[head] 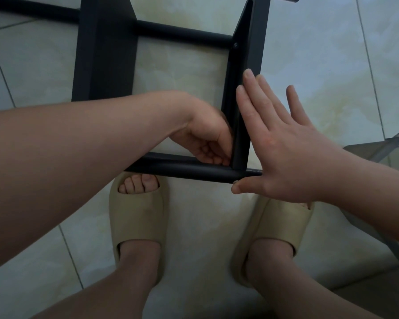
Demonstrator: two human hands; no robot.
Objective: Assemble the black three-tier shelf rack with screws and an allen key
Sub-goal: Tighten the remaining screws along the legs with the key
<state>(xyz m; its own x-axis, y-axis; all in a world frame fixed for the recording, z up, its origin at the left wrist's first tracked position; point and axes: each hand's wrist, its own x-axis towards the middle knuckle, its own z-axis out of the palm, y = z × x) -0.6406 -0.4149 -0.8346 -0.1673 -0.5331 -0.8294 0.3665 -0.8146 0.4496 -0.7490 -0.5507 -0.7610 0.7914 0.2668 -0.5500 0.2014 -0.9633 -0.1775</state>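
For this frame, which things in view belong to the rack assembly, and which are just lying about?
Part of the job: black rack frame, its near tube, the fitted screw, left hand curled at the corner joint, right hand flat against the side panel.
Just there: beige slippers, grey plastic thing at the right edge, tiled floor.

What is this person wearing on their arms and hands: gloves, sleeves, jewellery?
Nothing that shows. The left hand and right hand are ungloved, with no rings visible. Both forearms are bare, with no sleeve, watch or bracelet in view. The nails are short and unpainted.
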